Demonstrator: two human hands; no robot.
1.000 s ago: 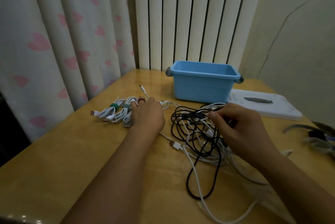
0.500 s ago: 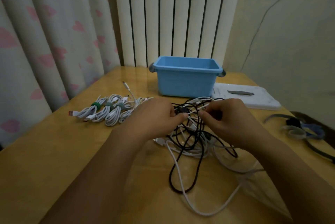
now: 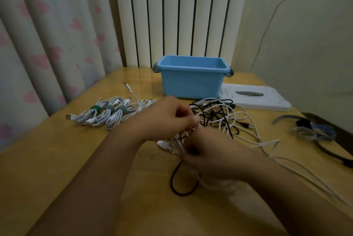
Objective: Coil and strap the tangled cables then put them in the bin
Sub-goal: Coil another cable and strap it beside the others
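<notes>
A tangle of black and white cables (image 3: 219,117) lies on the wooden table in front of the blue bin (image 3: 193,81). My left hand (image 3: 164,119) pinches strands at the tangle's near left edge. Just below it, my right hand (image 3: 212,155), blurred, is closed around cables pulled toward me; a black loop (image 3: 181,184) hangs out under it. Three coiled white cables with green and grey straps (image 3: 105,114) lie to the left. The bin looks empty from here.
The bin's white lid (image 3: 256,96) lies flat to the right of the bin. Loose straps (image 3: 307,130) sit at the table's right edge. Curtains and a white radiator stand behind the table. White cable ends trail off toward the near right.
My left hand left the strapped coils and came over to the tangle. My right hand pulled back toward me and downward, dragging cables with it.
</notes>
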